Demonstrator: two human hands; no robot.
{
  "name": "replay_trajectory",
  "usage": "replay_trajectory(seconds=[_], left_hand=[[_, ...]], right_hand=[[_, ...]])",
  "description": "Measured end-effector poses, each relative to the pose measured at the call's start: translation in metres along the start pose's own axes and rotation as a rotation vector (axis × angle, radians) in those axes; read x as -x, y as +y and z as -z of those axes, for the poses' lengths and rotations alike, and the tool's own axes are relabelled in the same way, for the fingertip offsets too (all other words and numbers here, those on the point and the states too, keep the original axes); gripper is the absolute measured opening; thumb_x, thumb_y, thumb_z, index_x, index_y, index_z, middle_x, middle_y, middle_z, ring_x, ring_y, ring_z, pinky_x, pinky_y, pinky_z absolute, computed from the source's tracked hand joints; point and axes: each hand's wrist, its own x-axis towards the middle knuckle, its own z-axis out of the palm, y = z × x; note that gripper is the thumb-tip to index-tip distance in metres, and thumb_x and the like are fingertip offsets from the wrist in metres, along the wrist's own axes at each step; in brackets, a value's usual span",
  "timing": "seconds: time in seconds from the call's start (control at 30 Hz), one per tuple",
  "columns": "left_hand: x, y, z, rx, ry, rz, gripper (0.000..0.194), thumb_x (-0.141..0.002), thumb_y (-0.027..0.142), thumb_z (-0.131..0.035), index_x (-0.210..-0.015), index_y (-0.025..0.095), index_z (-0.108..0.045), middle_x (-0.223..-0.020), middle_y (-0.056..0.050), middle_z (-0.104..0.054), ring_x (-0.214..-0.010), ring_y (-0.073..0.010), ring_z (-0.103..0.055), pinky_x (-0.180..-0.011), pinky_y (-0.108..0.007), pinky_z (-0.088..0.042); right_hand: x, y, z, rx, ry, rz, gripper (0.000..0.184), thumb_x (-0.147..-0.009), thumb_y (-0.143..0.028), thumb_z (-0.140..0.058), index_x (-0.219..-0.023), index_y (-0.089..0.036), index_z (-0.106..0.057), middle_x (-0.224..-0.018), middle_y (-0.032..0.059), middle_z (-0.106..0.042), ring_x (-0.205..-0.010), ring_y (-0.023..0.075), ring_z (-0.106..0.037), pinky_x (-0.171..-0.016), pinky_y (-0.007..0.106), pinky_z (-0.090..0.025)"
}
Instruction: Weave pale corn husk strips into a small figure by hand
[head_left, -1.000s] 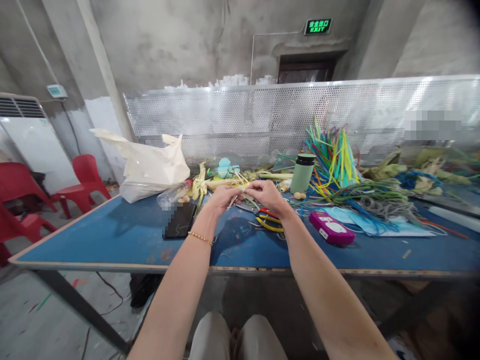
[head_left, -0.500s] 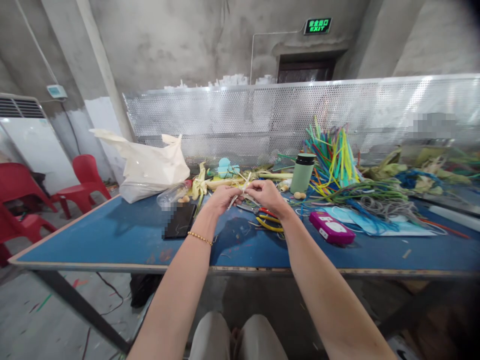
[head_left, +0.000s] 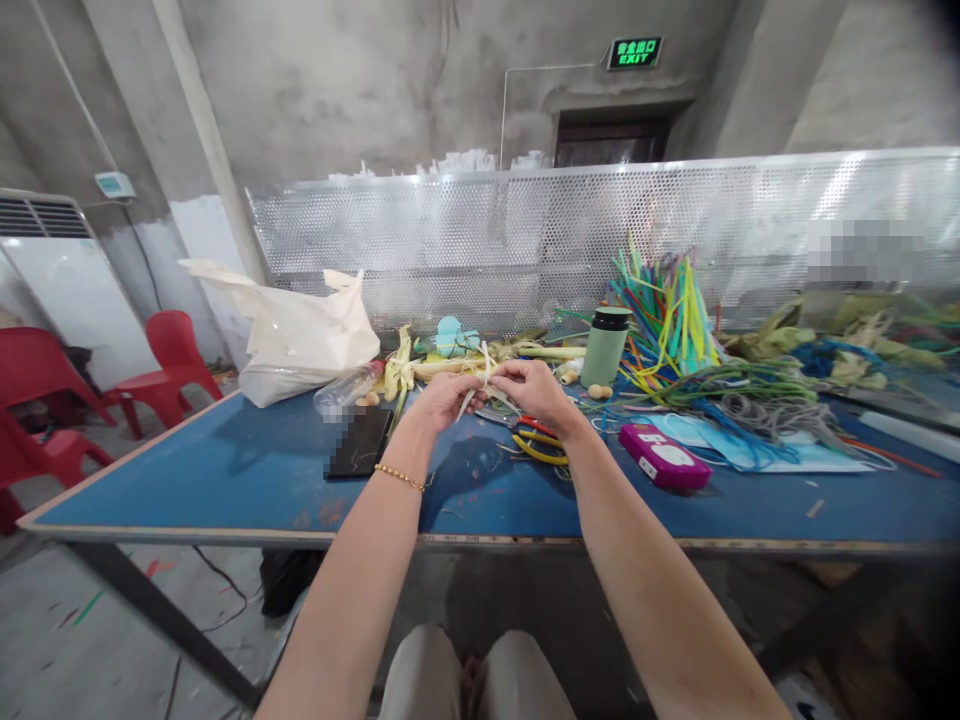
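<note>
Pale corn husk strips cross between my fingertips above the blue table. My left hand pinches them from the left, its wrist wearing a beaded bracelet. From the right, my right hand is closed on the same strips, thumb and forefinger together. One strip end stands up and others hang below the fingers. Under my right wrist lie yellow-handled pliers, partly covered by it. More corn husks are spread behind my hands.
A white plastic bag and clear bottle stand left, near a black tablet. On the right are a green thermos, purple box, face mask, and coloured strips. A perforated metal panel closes the back.
Both hands stay almost in place, still pinching the strips. The upper strip end has shifted slightly left and stands more upright.
</note>
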Motion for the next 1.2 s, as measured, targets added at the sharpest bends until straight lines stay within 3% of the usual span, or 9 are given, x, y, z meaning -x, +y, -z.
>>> replay_trajectory(seconds=[0.77,1.03,1.2], left_hand=[[-0.0036,-0.0045,0.0016,-0.152,-0.009,-0.033,0.01,-0.074,0.015,-0.071,-0.069,0.012,-0.063,-0.059,-0.003,-0.063,-0.049,-0.0099,-0.054,-0.049,-0.023,-0.035],[-0.0002,-0.0035,0.0004,-0.198,-0.025,-0.034,0.009,-0.074,0.012,-0.07,-0.069,0.012,-0.063,-0.06,-0.004,-0.065,-0.05,-0.0105,-0.057,-0.05,-0.024,-0.038],[-0.0036,-0.0049,0.0004,-0.199,0.043,-0.043,0.009,-0.074,0.009,-0.065,-0.067,0.012,-0.062,-0.057,-0.003,-0.063,-0.046,-0.01,-0.054,-0.048,-0.024,-0.035]], right_hand=[[0.0017,-0.0021,0.0005,0.133,-0.006,0.0,0.024,-0.08,-0.033,-0.062,-0.067,-0.014,-0.069,-0.059,0.0001,-0.057,-0.059,0.0121,-0.045,-0.058,0.026,-0.033],[0.0009,0.001,-0.0015,0.125,0.013,-0.008,0.02,-0.081,-0.032,-0.065,-0.072,-0.015,-0.072,-0.065,0.0025,-0.067,-0.061,0.0141,-0.054,-0.061,0.026,-0.039],[0.0003,0.0054,-0.0037,0.062,0.035,-0.02,0.019,-0.08,-0.035,-0.065,-0.076,-0.016,-0.069,-0.064,0.0028,-0.066,-0.061,0.0154,-0.057,-0.061,0.027,-0.042]])
